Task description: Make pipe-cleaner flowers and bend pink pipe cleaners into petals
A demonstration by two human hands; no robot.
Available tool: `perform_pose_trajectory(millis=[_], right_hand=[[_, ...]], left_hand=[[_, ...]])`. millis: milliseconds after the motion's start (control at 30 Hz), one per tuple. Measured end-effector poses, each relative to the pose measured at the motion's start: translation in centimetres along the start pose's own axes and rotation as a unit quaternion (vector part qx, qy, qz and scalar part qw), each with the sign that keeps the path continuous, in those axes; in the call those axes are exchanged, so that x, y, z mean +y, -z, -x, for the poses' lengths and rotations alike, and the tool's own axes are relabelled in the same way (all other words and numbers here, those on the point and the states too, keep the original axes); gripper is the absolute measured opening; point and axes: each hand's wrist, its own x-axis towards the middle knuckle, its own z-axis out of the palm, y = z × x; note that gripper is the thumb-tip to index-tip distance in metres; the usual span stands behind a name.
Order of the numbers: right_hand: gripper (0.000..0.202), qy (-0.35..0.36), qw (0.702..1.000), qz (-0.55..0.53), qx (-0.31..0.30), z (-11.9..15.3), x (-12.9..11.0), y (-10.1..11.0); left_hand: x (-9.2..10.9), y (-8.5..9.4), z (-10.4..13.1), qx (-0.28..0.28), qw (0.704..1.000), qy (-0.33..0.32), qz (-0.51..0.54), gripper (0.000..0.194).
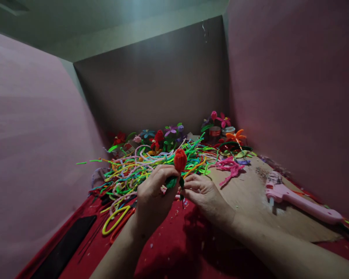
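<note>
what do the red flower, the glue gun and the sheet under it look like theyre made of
Red flower: probably fuzzy pipe cleaner, matte, like the soft-edged strands piled behind it.
Glue gun: likely molded plastic, judging by its smooth, even pink body.
Sheet: perhaps cardboard or thin board, flat, tan and dull.

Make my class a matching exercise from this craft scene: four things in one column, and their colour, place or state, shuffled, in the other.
Things
1. Flower bud
2. Glue gun
3. Flat rectangular item
4. Fuzzy craft stems

Descriptions
A. Black, on the red cloth
B. Many colours, in a tangled heap
C. Red, held upright
D. Pink, lying on the brown board

Pairs: 1-C, 2-D, 3-A, 4-B
</note>
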Motion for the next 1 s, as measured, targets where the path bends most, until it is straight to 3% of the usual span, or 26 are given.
perform_pose_trajectory(millis=[200, 367, 433, 567, 733, 1000], right_hand=[[0.016, -0.011, 0.999, -0.039, -0.01, 0.0, -0.5, 0.1], [0.015, -0.03, 0.997, -0.074, -0.018, 0.1, -0.2, 0.2], [0.015, -0.04, 0.995, -0.092, -0.021, 0.0, 0.0, 0.3], [0.008, -0.093, 0.983, -0.156, -0.004, -0.2, 0.0, 0.3], [0.006, -0.173, 0.954, -0.244, 0.013, -0.3, -0.6, 0.3], [0.007, -0.157, 0.962, -0.222, -0.003, -0.2, -0.4, 0.3]], left_hand=[[-0.4, 0.0, 0.7, 0.043, 0.997, -0.045, -0.054, 0.024], [-0.1, -0.2, -0.1, 0.004, 0.998, -0.033, -0.054, 0.016], [0.1, -0.2, -0.4, -0.005, 0.999, -0.006, -0.032, 0.017], [0.3, -0.3, -0.3, -0.024, 0.992, 0.112, 0.047, 0.033], [-0.3, -0.8, 0.4, -0.022, 0.981, 0.174, 0.086, 0.027], [0.2, -1.3, -0.3, -0.035, 0.943, 0.272, 0.187, 0.022]])
